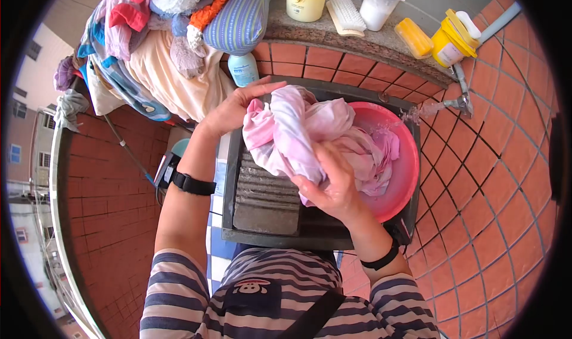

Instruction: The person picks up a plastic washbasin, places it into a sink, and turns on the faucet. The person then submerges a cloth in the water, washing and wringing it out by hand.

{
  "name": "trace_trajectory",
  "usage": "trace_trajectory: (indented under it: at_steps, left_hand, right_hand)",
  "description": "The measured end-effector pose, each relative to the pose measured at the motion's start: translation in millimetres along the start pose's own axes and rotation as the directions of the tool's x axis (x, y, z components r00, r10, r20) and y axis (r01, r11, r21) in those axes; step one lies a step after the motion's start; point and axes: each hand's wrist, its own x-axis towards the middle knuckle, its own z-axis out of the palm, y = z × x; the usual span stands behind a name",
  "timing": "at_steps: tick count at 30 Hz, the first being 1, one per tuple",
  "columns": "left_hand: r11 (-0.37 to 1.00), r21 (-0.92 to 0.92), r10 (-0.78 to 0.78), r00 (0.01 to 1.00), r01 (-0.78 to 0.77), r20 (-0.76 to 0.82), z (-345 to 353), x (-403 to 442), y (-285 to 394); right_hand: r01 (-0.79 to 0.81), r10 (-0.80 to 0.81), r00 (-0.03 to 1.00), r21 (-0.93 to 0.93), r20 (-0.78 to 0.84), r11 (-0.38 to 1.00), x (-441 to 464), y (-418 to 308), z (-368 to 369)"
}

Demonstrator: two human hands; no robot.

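Note:
A bunched pink and white cloth [298,130] is raised over the washboard side of the dark sink, and its tail hangs into the pink basin [408,172]. My left hand [241,103] holds the cloth's upper left side, fingers fairly straight along the edge; its thumb is hidden. From the lower right, my right hand [333,187] grips the same cloth with thumb and fingers around a fold. Below the cloth shows the ridged grey washboard [265,211]. Water runs from the tap [462,104] into the basin at its upper right.
A pile of laundry [173,59] lies at the upper left, beside a light blue bottle [243,70]. On the stone ledge stand a yellowish jar [307,2], a white brush [345,16], a white tub [380,5], a yellow soap box [414,38] and a yellow container [454,39].

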Motion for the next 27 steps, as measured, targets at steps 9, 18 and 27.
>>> trace_trajectory:
  at_steps: [9, 18, 27]
  left_hand:
    - [0.733, 0.413, -0.391, 0.832, 0.540, -0.393, 42.5, -56.4, -141.0]
    - [0.746, 0.603, -0.187, 0.958, 0.282, -0.217, 114.5, -136.8, -46.2]
    - [0.701, 0.581, -0.273, 0.909, 0.412, -0.315, 99.7, -18.1, -168.0]
  right_hand:
    - [-0.298, 0.321, 0.947, -0.313, 0.025, 0.902, 37.0, 160.4, 65.2]
    - [-0.180, 0.236, 0.967, -0.392, 0.099, 0.902, -56.9, 146.6, 131.1]
    - [-0.189, 0.171, 0.981, -0.640, -0.091, 0.744, 26.1, 236.4, 162.3]
